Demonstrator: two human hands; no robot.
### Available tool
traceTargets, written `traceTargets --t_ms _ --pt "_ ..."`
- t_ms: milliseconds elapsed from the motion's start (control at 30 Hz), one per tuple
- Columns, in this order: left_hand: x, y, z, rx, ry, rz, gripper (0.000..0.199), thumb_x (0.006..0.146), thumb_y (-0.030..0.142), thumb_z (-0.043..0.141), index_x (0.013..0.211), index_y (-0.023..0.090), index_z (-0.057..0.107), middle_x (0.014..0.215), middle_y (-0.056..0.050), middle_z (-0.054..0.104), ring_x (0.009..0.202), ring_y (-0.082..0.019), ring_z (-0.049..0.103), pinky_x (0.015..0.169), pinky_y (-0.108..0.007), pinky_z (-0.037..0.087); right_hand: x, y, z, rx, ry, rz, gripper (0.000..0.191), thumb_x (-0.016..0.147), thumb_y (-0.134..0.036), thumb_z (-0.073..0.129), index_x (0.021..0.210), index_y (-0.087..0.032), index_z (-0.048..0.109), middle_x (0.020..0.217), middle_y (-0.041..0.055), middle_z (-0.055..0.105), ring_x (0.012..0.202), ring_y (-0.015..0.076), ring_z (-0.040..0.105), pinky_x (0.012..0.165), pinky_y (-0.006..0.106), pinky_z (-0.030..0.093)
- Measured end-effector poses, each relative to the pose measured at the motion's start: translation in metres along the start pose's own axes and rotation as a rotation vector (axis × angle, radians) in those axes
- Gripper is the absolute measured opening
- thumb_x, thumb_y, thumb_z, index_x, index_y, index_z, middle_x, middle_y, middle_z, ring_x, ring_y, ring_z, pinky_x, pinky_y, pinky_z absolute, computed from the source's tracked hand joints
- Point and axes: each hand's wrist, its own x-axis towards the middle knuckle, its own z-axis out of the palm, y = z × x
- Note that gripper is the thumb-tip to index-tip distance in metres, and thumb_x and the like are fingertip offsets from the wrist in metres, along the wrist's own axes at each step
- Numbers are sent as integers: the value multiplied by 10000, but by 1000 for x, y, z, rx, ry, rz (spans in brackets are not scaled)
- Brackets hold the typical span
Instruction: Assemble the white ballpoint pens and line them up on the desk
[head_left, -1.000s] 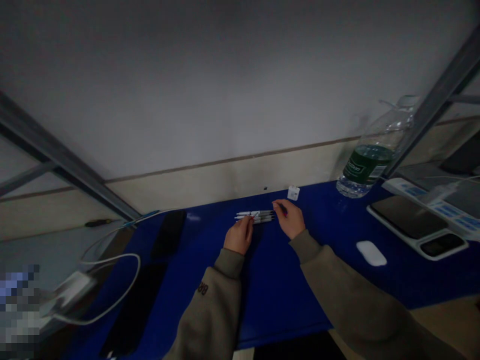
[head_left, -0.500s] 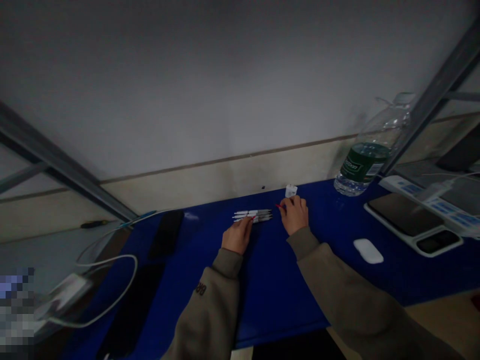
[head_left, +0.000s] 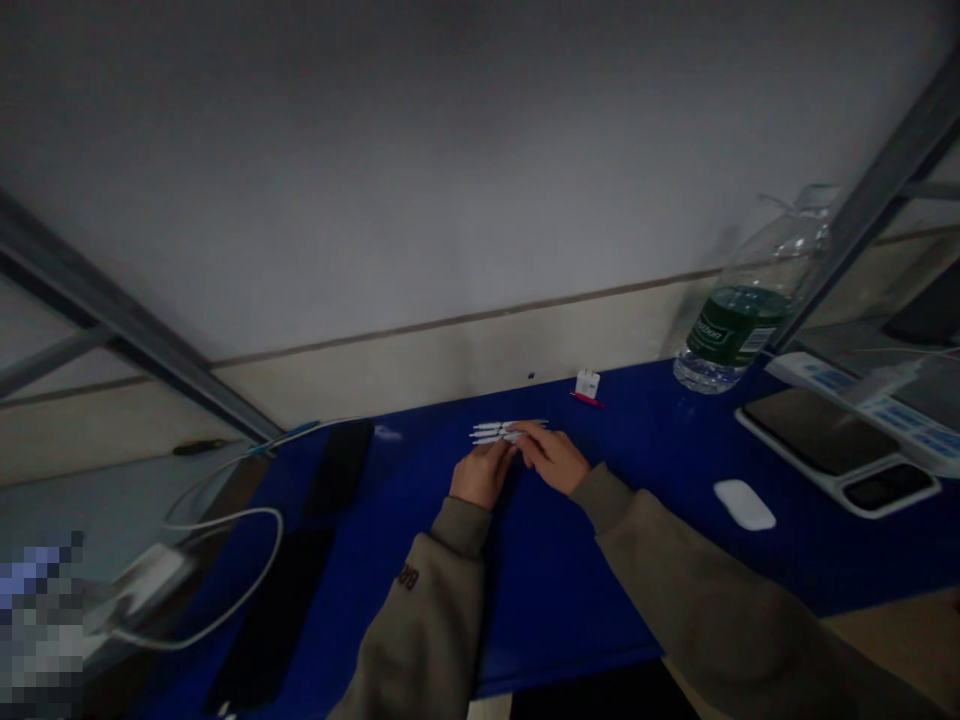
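Right hand [head_left: 551, 458] shifted to pens [head_left: 491, 432] | left hand [head_left: 481, 475] also touching them | blue desk [head_left: 555, 600] | white wall [head_left: 450, 180]

Here we go, the left hand [head_left: 482, 475] and right hand [head_left: 550, 457] both down on a small row of white pens [head_left: 501, 431], fingertips right on them, on the blue tabletop [head_left: 555, 600]! Just beyond, a thin red stick [head_left: 586, 399] lies beside a white plug adapter [head_left: 587, 384].
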Motion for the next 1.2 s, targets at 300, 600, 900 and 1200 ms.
traceTargets --t_ms 300,600,900,1200 --pt "-2 4 -3 -20 14 -7 321 932 408 342 1103 266 575 993 -38 661 888 -151 612 749 -233 451 4 11 3 177 138 84 334 909 -364 369 1008 -177 629 579 -18 506 519 107 474 519 228 377" --pt "-1 5 -10 -122 89 -38 267 916 386 402 1053 261 594 1016 -26 652 919 -149 606 770 -229 459 7 16 -5 316 173 162 300 849 -322 430 940 -154 662 574 -17 482 527 106 436 513 234 356" --pt "0 -1 -6 -148 83 -47 285 926 376 377 1046 228 588 995 -48 661 875 -150 623 735 -228 458 9 21 -6 346 217 164 301 824 -320 449 927 -153 678 559 -18 463 517 106 403 500 233 313" --pt "0 1 -7 -155 72 -90 291 931 387 344 1011 211 562 816 -32 657 699 -135 615 618 -210 415 9 23 -6 369 210 174 302 816 -306 460 972 -155 670 558 -24 464 518 105 398 507 234 325"
